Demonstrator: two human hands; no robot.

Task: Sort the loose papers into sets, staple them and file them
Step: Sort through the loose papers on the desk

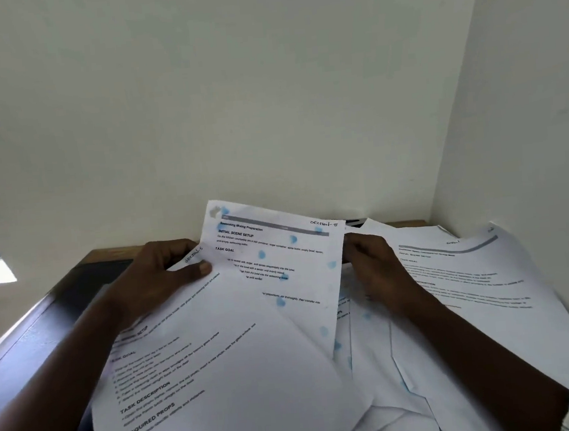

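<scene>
both hands (164,274) (372,266) grip printed sheets (273,261) above scattered papers (471,285).

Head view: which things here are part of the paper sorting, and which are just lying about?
Job: blue-spotted sheet, front sheet, loose pile, left hand, right hand.
Lying about: desk, black object at the back.

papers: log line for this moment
step: sorting | left hand holds section 5 sheet | right hand holds section 8 sheet | pile loose on desk
</scene>
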